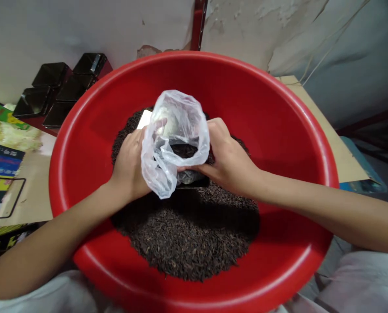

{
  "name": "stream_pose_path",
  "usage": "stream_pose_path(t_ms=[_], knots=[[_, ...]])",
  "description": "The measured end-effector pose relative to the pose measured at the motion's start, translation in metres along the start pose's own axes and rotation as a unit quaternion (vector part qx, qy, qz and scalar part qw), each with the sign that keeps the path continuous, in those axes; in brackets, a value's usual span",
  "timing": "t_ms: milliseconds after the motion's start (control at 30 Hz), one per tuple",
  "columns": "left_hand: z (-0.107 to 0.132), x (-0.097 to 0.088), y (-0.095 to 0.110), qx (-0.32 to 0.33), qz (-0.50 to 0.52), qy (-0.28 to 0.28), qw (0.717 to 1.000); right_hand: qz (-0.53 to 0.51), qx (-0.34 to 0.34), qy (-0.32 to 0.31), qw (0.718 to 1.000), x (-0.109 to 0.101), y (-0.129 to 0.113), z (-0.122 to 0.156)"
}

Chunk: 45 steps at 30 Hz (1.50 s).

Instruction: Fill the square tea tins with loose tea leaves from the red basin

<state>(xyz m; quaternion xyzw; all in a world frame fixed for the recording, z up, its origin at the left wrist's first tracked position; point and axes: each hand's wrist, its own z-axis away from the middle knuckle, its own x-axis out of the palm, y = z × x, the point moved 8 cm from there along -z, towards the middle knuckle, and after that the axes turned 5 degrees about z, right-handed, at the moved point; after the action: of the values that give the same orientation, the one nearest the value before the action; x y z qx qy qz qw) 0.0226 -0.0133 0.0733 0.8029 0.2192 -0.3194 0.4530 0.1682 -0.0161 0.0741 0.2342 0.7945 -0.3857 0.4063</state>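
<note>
A clear plastic bag (190,104) stands with its mouth spread wide between my hands. Its lower part sits in a dark square-edged box (197,182), mostly hidden by the bag and my fingers. Some dark leaves show down inside the bag. On the left side, my left hand (132,161) is closed round the bag and box, thumb over the bag's rim. From the right, my right hand (229,156) pinches the bag's edge, fingertips partly hidden. Beneath both hands lies a heap of dark dried leaves, looking like loose tea (194,248), in a large red basin (298,134).
Several dark red boxes (52,74) with black tops stand left of the basin by the wall. Printed packaging (1,174) and cardboard (37,191) lie at the left. More cardboard (347,165) is on the right. A wall (246,34) rises close behind the basin.
</note>
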Motion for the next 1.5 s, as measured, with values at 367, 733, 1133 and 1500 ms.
stream_pose_path(t_ms=[367,733,1133,1500], knots=[[0.004,-0.005,0.019,0.097,-0.161,0.107,0.976,0.179,-0.048,-0.047,0.982,0.005,-0.016,-0.015],[0.018,0.007,0.026,0.106,0.05,-0.016,0.993,-0.077,0.136,-0.031,0.987,-0.006,0.01,-0.003],[-0.011,0.008,0.001,0.026,0.052,-0.008,0.998,0.091,-0.063,0.02,0.994,0.007,-0.028,0.014],[0.0,0.009,0.023,0.175,-0.064,-0.034,0.982,-0.082,0.037,0.01,0.996,0.004,0.003,-0.014]])
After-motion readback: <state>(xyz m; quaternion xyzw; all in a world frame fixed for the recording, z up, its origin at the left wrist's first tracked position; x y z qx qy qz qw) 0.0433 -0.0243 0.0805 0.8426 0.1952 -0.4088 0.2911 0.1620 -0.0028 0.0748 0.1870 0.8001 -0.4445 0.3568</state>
